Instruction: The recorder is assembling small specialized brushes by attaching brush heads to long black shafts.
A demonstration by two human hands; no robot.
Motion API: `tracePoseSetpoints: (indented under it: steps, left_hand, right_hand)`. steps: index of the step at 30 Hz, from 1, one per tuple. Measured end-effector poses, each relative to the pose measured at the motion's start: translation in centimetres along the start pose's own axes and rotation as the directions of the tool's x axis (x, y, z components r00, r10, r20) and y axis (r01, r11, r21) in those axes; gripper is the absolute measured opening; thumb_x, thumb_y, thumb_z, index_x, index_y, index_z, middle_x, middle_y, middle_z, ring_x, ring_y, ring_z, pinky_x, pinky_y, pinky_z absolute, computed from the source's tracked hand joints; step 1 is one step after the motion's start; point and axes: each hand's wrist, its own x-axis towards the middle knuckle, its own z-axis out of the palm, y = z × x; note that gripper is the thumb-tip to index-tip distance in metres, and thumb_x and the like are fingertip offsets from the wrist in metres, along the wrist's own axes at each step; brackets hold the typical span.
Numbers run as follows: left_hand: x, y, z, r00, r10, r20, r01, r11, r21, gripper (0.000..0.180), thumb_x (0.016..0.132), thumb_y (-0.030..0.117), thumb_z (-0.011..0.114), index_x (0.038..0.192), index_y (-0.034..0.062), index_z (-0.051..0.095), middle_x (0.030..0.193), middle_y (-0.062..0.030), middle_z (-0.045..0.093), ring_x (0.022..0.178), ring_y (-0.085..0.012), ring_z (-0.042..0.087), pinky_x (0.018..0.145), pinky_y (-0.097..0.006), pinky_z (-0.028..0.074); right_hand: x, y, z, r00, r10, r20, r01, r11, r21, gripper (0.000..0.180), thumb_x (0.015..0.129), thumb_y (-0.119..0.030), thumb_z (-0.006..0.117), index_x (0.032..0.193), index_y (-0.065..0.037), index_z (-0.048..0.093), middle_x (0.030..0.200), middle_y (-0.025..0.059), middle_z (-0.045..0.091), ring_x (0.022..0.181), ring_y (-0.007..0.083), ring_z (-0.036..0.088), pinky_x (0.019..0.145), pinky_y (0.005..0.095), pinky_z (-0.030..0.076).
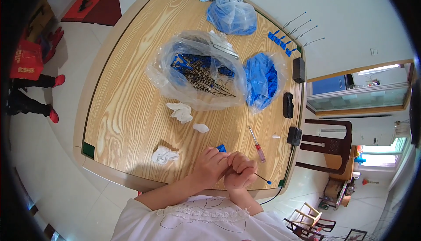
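Note:
Close together at the table's near edge, my two hands are closed and touching. My left hand grips a small blue plastic piece, whose end shows past the fingers. My right hand is wrapped round a thin dark rod with a blue tip that sticks out to the right. Where the rod and the blue piece meet, if they do, is hidden by my fingers. A screwdriver with a red and clear handle lies just beyond my right hand.
An open plastic bag holds many spring rods; another bag holds blue pieces. Several spring rods with blue bases line the far right edge. Crumpled tissues and black boxes lie on the wooden table. A person stands at left.

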Motion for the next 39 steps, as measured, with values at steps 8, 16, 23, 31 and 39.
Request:
tracePoseSetpoints:
  steps: [8, 16, 23, 31, 39]
  left_hand:
    - [-0.33, 0.02, 0.14, 1.0, 0.0, 0.015, 0.0, 1.0, 0.01, 0.029, 0.067, 0.015, 0.066, 0.094, 0.0043, 0.062, 0.093, -0.0056, 0.061, 0.08, -0.0223, 0.055, 0.074, -0.036, 0.044]
    - [-0.32, -0.08, 0.18, 1.0, 0.01, 0.014, -0.01, 1.0, 0.006, 0.027, 0.067, 0.016, 0.066, 0.092, 0.0051, 0.062, 0.092, -0.005, 0.061, 0.08, -0.0217, 0.056, 0.074, -0.036, 0.044]
    - [-0.11, 0.12, -0.1, 1.0, 0.0, 0.027, 0.0, 1.0, 0.006, 0.029, 0.067, 0.016, 0.067, 0.093, 0.005, 0.062, 0.092, -0.0049, 0.061, 0.079, -0.0219, 0.056, 0.073, -0.036, 0.044]
    - [-0.17, -0.05, -0.06, 0.999, 0.019, 0.028, -0.019, 1.0, -0.003, 0.028, 0.067, 0.015, 0.067, 0.093, 0.0048, 0.062, 0.091, -0.0051, 0.061, 0.078, -0.0219, 0.056, 0.072, -0.037, 0.044]
    - [0.1, -0.05, 0.05, 1.0, 0.011, 0.004, -0.011, 1.0, 0.007, 0.029, 0.066, 0.014, 0.069, 0.093, 0.0059, 0.062, 0.089, -0.0037, 0.06, 0.078, -0.0216, 0.055, 0.073, -0.035, 0.044]
  right_hand:
    - [-0.28, -0.22, -0.31, 0.999, 0.034, 0.002, -0.034, 0.999, -0.008, 0.042, 0.102, -0.041, 0.034, 0.072, -0.011, 0.033, 0.054, -0.0016, 0.028, 0.049, 0.0133, 0.029, 0.052, 0.0306, 0.036]
    - [-0.41, -0.25, -0.13, 0.999, 0.03, -0.028, -0.03, 0.999, 0.016, 0.042, 0.102, -0.041, 0.034, 0.072, -0.011, 0.034, 0.054, -0.0018, 0.028, 0.05, 0.0133, 0.029, 0.053, 0.0309, 0.037]
    - [-0.26, -0.36, -0.29, 0.999, 0.05, -0.006, -0.049, 0.998, 0.024, 0.042, 0.101, -0.041, 0.034, 0.072, -0.011, 0.034, 0.054, -0.0019, 0.028, 0.048, 0.013, 0.028, 0.052, 0.0305, 0.035]
    - [-0.39, -0.24, -0.29, 1.0, 0.021, -0.001, -0.021, 1.0, 0.012, 0.043, 0.101, -0.041, 0.034, 0.071, -0.01, 0.034, 0.054, -0.0017, 0.028, 0.049, 0.0127, 0.027, 0.052, 0.0305, 0.034]
    - [0.01, -0.4, -0.56, 0.998, 0.05, 0.032, -0.05, 0.999, 0.021, 0.043, 0.101, -0.041, 0.034, 0.072, -0.01, 0.035, 0.056, -0.0009, 0.029, 0.051, 0.0131, 0.028, 0.053, 0.0315, 0.035]
